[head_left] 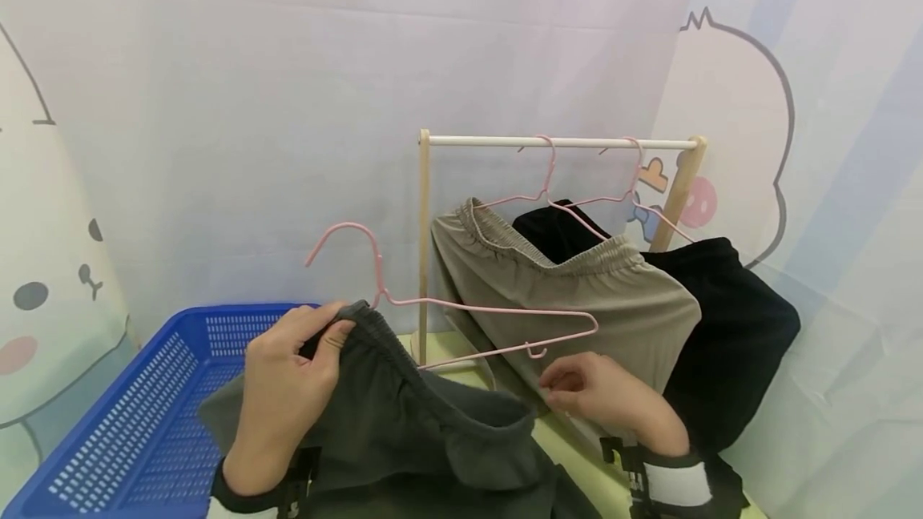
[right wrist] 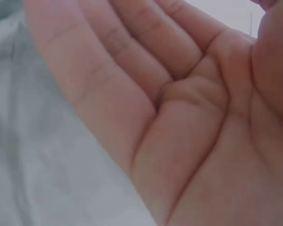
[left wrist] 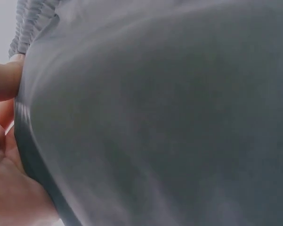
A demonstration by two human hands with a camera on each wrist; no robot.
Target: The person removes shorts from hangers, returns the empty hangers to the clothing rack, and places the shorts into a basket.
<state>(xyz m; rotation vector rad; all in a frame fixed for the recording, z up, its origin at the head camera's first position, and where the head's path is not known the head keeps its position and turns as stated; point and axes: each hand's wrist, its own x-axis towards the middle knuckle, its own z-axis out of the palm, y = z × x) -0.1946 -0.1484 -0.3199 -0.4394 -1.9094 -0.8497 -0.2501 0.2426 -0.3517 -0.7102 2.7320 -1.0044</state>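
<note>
In the head view my left hand point(head_left: 292, 383) pinches the elastic waistband of dark grey trousers point(head_left: 433, 447) at its left end, thumb in front. A pink hanger point(head_left: 469, 308) has its left end inside that waistband; its right arm sticks out above the drooping right side. The left wrist view is mostly filled by the grey cloth point(left wrist: 155, 117), with fingers point(left wrist: 7, 77) at its edge below the gathered band. My right hand point(head_left: 613, 399) is held off to the right of the waistband, below the hanger's right end. Its palm point(right wrist: 193, 127) and loosely bent fingers hold nothing.
A rack with a white rail point(head_left: 490, 141) and wooden posts stands behind. From it hang beige trousers point(head_left: 577, 303) and black trousers point(head_left: 750, 319) on pink hangers. A blue plastic basket point(head_left: 130, 407) sits at the left. Part of a yellow-green tabletop point(head_left: 577, 447) shows below the rack.
</note>
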